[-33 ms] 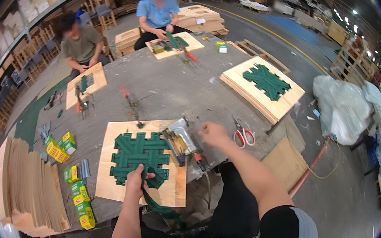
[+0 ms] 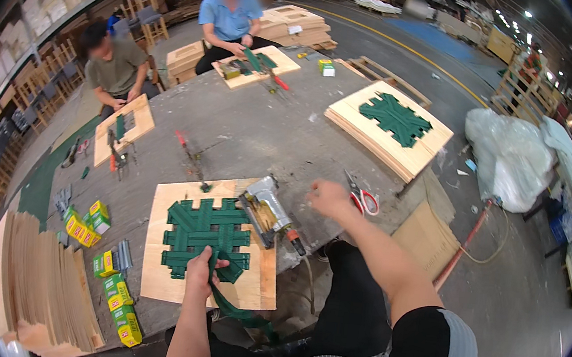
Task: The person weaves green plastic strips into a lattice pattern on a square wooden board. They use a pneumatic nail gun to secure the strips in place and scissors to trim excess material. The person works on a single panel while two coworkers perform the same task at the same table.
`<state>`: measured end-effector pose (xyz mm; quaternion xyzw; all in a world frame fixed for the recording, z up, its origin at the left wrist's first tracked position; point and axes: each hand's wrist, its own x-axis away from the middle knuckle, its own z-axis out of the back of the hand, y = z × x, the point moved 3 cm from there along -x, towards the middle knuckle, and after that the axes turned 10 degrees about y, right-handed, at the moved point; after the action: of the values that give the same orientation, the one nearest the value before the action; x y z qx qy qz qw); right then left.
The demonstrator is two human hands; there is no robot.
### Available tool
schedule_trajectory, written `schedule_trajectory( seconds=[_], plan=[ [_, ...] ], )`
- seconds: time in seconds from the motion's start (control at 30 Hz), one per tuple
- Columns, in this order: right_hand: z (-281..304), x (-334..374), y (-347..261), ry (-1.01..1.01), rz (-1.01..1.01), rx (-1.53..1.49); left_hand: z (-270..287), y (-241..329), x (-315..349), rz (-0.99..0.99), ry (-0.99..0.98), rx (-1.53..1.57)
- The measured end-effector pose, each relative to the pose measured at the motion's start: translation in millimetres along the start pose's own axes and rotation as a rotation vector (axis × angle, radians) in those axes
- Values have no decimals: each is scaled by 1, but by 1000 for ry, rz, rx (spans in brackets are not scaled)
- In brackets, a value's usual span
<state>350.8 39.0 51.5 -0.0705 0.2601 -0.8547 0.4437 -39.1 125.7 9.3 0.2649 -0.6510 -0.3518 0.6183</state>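
My left hand (image 2: 200,272) is closed on a green webbing strap (image 2: 229,302), whose loose tail hangs past the board's near edge. Under it, green straps woven crosswise (image 2: 203,234) cover the middle of a pale wooden board (image 2: 155,286). My right hand (image 2: 331,200) hovers over the table beside red-handled scissors (image 2: 366,200), its fingers loosely bent and slightly apart. Nothing shows in that hand, though its underside is hidden. A staple gun (image 2: 267,211) with a hose lies on the board's right edge, between my hands.
Staple boxes (image 2: 121,313) and a stack of boards (image 2: 42,278) stand at left. Pliers with red handles (image 2: 189,157) lie beyond my board. A finished-looking woven panel (image 2: 397,119) tops a stack at right. Two people (image 2: 230,20) work across the table (image 2: 250,125).
My right hand has moved a little right, closer to the scissors. The whole view has shifted slightly. My left hand keeps its hold on the strap.
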Motion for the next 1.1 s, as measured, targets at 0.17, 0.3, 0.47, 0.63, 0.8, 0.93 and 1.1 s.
schedule_trajectory(
  seconds=[0.17, 0.3, 0.47, 0.63, 0.8, 0.93, 1.1],
  plan=[
    [56, 5, 79, -83, -214, 353, -11, 1, -7, -17, -54, 0],
    [62, 9, 99, -44, -152, 287, -16, 8, -1, -85, -73, 13],
    [78, 0, 97, -136, -243, 225, -13, 5, 8, -140, -58, 40],
    [78, 29, 54, -237, -56, -329, -12, 0, 16, -233, -29, 52],
    [58, 87, -41, -212, 660, -69, -10, 1, 34, -370, 74, -43],
    [41, 96, -74, -293, 985, 184, -12, 5, 59, -668, 151, -446],
    [9, 89, -112, -419, 1177, 307, 2, -3, 63, -907, 215, -252]
  ],
)
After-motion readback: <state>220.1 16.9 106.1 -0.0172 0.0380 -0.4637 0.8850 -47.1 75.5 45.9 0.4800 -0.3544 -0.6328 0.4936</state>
